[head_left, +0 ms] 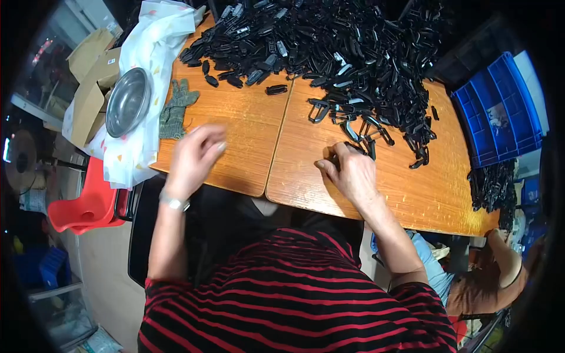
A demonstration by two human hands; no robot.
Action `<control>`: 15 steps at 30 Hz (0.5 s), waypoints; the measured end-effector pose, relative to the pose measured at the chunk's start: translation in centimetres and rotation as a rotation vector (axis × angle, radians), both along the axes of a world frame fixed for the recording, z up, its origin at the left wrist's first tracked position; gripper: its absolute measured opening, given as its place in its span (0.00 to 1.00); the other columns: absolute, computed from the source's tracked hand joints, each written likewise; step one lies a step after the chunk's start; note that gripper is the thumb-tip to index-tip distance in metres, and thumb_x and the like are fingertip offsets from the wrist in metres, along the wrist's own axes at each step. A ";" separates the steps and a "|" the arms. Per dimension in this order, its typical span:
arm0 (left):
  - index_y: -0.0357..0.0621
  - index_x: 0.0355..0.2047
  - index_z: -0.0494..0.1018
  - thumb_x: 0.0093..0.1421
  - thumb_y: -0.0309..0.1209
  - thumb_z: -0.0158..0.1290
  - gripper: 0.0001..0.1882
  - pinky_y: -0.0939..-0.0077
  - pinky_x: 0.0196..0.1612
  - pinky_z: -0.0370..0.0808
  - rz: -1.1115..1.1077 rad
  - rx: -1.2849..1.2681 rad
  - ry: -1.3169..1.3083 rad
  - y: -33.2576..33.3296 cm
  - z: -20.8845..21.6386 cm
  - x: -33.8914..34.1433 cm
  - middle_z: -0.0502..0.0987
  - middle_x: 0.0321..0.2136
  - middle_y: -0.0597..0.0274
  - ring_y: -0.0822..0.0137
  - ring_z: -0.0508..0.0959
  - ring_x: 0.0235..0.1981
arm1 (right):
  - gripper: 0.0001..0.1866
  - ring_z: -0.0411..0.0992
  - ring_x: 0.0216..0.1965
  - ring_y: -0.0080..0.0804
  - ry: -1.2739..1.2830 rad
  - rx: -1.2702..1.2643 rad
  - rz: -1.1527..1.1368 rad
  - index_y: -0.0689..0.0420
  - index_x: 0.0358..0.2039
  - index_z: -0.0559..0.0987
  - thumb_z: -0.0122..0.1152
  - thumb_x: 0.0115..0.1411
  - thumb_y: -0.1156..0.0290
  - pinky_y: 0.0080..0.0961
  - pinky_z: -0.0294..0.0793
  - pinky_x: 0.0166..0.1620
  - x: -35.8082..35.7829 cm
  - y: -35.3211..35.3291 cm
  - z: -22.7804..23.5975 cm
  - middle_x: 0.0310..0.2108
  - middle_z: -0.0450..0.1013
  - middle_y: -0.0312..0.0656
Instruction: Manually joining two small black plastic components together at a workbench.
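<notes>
My left hand [195,156] is held over the left tabletop near its front edge, thumb and fingers apart, with nothing visible between them. Its fingertips are slightly blurred. On the right tabletop, my right hand [355,175] rests at the near edge of the black plastic parts [368,132]. Its fingers are bent, the thumb stands away from the forefinger, and no part shows between them; the other fingertips are hidden. A large heap of similar black parts [318,35], some with shiny faces, covers the far side. One single black part [276,89] lies apart, left of the heap.
A grey-green knitted glove [175,112] lies at the left table edge. Beside it, a metal bowl [128,101] sits on white patterned sheeting [159,44] near cardboard boxes [97,82]. A red chair [88,203] is at left, a blue crate [500,112] at right. Another person [485,288] is at lower right.
</notes>
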State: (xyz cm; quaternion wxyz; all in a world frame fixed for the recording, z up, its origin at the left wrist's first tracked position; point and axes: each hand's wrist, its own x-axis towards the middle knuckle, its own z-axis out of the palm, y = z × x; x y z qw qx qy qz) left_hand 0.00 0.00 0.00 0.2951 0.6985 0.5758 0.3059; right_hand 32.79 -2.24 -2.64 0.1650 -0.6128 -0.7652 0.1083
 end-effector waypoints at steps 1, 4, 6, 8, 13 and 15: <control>0.42 0.46 0.76 0.59 0.26 0.57 0.14 0.68 0.48 0.77 0.004 0.019 -0.120 1.8 -0.6 2.0 0.80 0.41 0.56 0.59 0.81 0.42 | 0.12 0.76 0.29 0.50 0.008 0.040 0.028 0.57 0.36 0.77 0.66 0.55 0.66 0.38 0.77 0.32 0.0 0.0 0.0 0.35 0.75 0.50; 0.40 0.46 0.75 0.58 0.30 0.58 0.16 0.68 0.41 0.76 0.005 0.254 0.166 6.7 -1.4 6.0 0.80 0.37 0.50 0.56 0.80 0.38 | 0.12 0.75 0.27 0.50 0.009 0.103 0.070 0.58 0.37 0.76 0.65 0.53 0.71 0.39 0.76 0.31 -0.9 -0.3 0.0 0.31 0.73 0.49; 0.40 0.47 0.75 0.58 0.33 0.58 0.17 0.66 0.40 0.76 0.035 0.287 0.211 9.3 -2.2 8.2 0.80 0.36 0.49 0.54 0.80 0.37 | 0.13 0.75 0.29 0.51 -0.015 0.092 0.112 0.60 0.39 0.75 0.64 0.52 0.74 0.40 0.76 0.31 -0.9 -0.3 0.2 0.34 0.72 0.49; 0.43 0.45 0.76 0.59 0.37 0.56 0.16 0.62 0.40 0.76 0.111 0.173 0.344 11.1 -2.6 9.3 0.81 0.35 0.50 0.52 0.80 0.38 | 0.14 0.75 0.30 0.51 0.014 0.085 0.121 0.59 0.40 0.75 0.64 0.52 0.75 0.40 0.76 0.32 -1.1 -0.2 0.3 0.35 0.71 0.50; 0.46 0.39 0.80 0.59 0.37 0.55 0.12 0.60 0.41 0.75 0.050 0.132 0.295 12.7 -3.3 10.2 0.81 0.35 0.51 0.51 0.80 0.37 | 0.13 0.74 0.32 0.50 0.047 0.049 0.124 0.60 0.39 0.75 0.64 0.52 0.74 0.39 0.76 0.34 -0.4 -0.2 0.0 0.34 0.69 0.49; 0.47 0.37 0.81 0.59 0.36 0.56 0.10 0.60 0.41 0.75 0.045 0.103 0.270 12.7 -3.4 10.0 0.81 0.35 0.52 0.51 0.80 0.37 | 0.12 0.74 0.31 0.50 0.061 0.056 0.125 0.60 0.38 0.75 0.64 0.53 0.74 0.39 0.76 0.33 -0.4 -0.1 -0.1 0.34 0.69 0.49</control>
